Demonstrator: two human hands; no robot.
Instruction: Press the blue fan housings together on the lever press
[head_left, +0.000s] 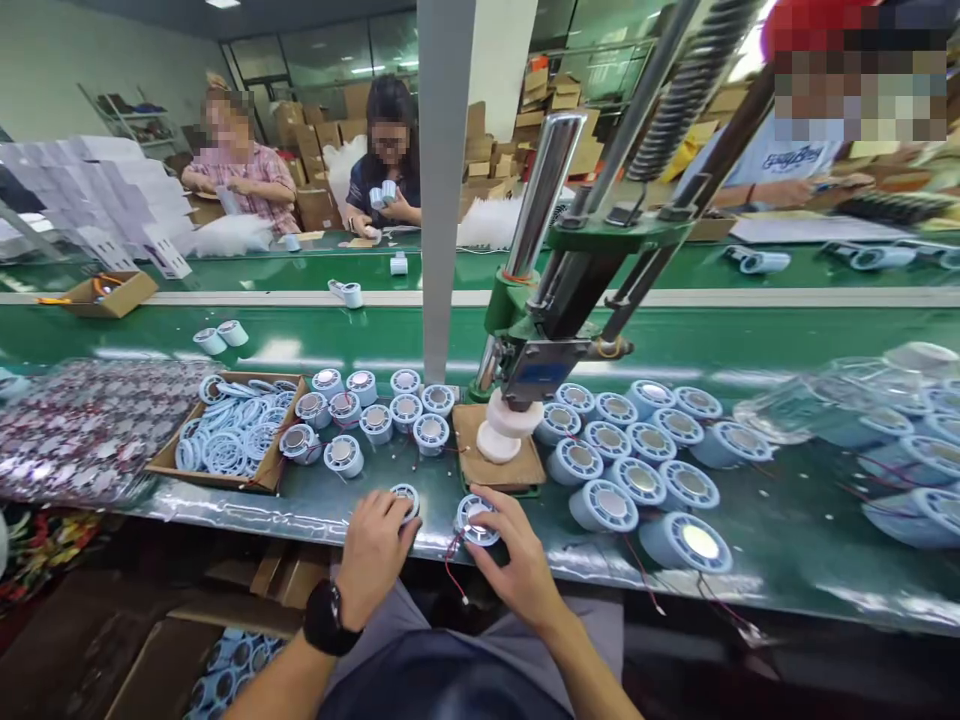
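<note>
My left hand (377, 545) is closed round a small light-blue round housing (405, 500) near the bench's front edge. To its right, my right hand (514, 550) has thumb and fingers round another blue housing (477, 520) with a silver disc in its top. Red and black wires with a white connector (465, 600) hang from that one over the edge. Just behind my right hand stands a green press with a white round head (514, 412) above a white round base (498, 442) on a brown board. Groups of similar housings (606, 505) stand on both sides of the press.
A cardboard tray of blue rings (225, 452) and wired parts in clear plastic (90, 430) lie at left. A grey post (437, 200) rises behind the bench. Clear plastic (787, 405) lies at right. Several people work across the green belt. An open box of blue parts (232, 665) sits below.
</note>
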